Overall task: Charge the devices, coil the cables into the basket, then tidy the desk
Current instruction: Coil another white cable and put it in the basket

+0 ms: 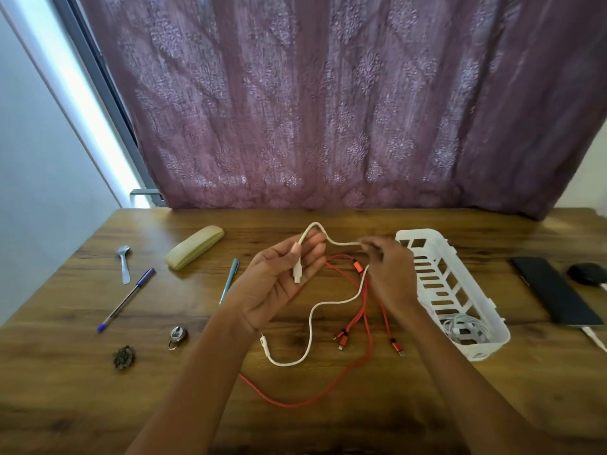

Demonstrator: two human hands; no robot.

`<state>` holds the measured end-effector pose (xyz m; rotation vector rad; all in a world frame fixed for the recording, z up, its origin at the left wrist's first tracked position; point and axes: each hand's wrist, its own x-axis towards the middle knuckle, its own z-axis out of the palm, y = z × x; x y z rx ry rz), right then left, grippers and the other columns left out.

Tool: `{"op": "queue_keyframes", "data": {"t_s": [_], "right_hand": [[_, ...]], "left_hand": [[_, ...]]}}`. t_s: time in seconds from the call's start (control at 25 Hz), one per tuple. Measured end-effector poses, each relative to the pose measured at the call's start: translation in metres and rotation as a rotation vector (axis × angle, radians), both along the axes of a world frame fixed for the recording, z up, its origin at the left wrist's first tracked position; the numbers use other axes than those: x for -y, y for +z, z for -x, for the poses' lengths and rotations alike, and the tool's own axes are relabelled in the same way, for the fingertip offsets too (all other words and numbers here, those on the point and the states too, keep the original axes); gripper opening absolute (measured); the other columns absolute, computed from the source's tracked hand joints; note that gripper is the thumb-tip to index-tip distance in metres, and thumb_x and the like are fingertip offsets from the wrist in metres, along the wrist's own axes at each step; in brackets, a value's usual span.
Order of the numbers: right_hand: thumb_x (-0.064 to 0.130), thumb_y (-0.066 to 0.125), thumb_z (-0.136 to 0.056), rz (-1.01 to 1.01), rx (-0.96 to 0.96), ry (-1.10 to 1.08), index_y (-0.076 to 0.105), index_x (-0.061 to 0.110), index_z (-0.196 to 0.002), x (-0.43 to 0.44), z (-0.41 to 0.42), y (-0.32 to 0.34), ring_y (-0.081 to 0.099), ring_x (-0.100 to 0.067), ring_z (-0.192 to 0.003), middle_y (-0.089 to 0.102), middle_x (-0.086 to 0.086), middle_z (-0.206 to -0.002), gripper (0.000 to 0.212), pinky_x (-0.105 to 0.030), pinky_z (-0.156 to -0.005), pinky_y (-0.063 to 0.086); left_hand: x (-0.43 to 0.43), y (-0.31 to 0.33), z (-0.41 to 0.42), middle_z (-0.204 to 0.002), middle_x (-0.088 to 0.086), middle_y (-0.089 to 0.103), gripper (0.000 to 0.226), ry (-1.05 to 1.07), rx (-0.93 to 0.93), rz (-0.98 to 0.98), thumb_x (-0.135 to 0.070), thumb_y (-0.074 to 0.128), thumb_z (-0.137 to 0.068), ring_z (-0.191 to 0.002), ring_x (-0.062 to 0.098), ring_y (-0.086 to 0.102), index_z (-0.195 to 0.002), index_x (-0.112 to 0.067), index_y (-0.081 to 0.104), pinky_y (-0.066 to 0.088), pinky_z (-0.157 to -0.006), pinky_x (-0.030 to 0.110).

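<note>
My left hand (282,284) is palm up over the desk's middle, its thumb pinning the plug end of a white cable (310,326). My right hand (387,270) pinches the same cable a short way along, just left of the white basket (460,290). The rest of the white cable trails down onto the wood. A red multi-head cable (361,323) lies spread under both hands. A coiled white cable (466,330) sits in the basket's near end. A black phone (555,290) and a black earbud case (586,272) lie at the right, each with a white lead.
On the wooden desk (328,405) at the left lie a cream glasses case (195,246), a teal pen (229,285), a blue pen (126,300), a spoon (124,262), a padlock (178,336) and a dark crumpled scrap (124,357). A purple curtain (328,110) hangs behind.
</note>
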<state>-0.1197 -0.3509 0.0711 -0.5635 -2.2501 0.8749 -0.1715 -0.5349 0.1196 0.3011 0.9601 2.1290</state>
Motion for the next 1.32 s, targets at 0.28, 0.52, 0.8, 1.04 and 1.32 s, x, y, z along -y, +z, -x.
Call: {"op": "queue_keyframes", "data": {"t_s": [0.28,0.52,0.8,1.04,1.32], "right_hand": [[0.014,0.087,-0.056,-0.668,0.059,0.182,0.073,0.016,-0.094,0.038,-0.029,-0.005,0.067,-0.011,-0.066,0.072,0.004,-0.078,0.040,-0.016,-0.049,0.046],[-0.001,0.069,-0.068,-0.819,-0.104,0.226,0.074,0.013,-0.086,0.029,-0.056,0.029,0.063,-0.015,-0.063,0.069,0.001,-0.072,0.023,-0.018,-0.043,0.042],[0.013,0.073,-0.075,-0.706,-0.246,0.346,0.072,0.022,-0.084,0.014,-0.044,0.072,0.062,-0.009,-0.068,0.070,0.011,-0.082,0.013,-0.025,-0.050,0.047],[0.038,0.068,-0.078,-0.368,-0.217,0.247,0.075,0.027,-0.085,-0.015,-0.014,0.091,0.047,0.006,-0.060,0.064,0.013,-0.079,0.014,-0.010,-0.053,0.032],[0.031,0.059,-0.088,-0.028,-0.248,0.225,0.074,0.021,-0.094,-0.029,0.005,0.068,0.056,0.001,-0.064,0.065,0.011,-0.076,0.018,-0.014,-0.061,0.040]], "left_hand": [[-0.030,0.018,0.004,-0.116,0.011,0.065,0.013,0.176,-0.169,-0.012,0.001,0.040,-0.094,-0.102,0.018,0.066,-0.103,-0.004,0.048,0.055,-0.086,0.026],[-0.034,0.004,0.014,-0.131,0.012,0.050,0.028,0.360,-0.377,0.216,0.000,0.039,-0.096,-0.088,0.013,0.068,-0.124,0.002,0.034,0.055,-0.068,0.019],[-0.051,0.002,-0.004,-0.110,0.014,0.064,0.028,0.217,-0.812,0.425,0.002,0.043,-0.095,-0.094,0.014,0.063,-0.120,-0.008,0.049,0.050,-0.086,0.032],[-0.061,0.018,-0.024,-0.069,-0.003,0.061,0.030,0.183,-0.745,0.397,-0.009,0.030,-0.101,-0.063,0.003,0.052,-0.104,-0.013,0.060,0.042,-0.064,0.011],[-0.064,0.031,-0.018,-0.053,-0.010,0.042,0.029,0.157,-0.541,0.288,-0.013,0.034,-0.100,-0.052,0.003,0.035,-0.087,-0.014,0.060,0.031,-0.061,0.018]]}}
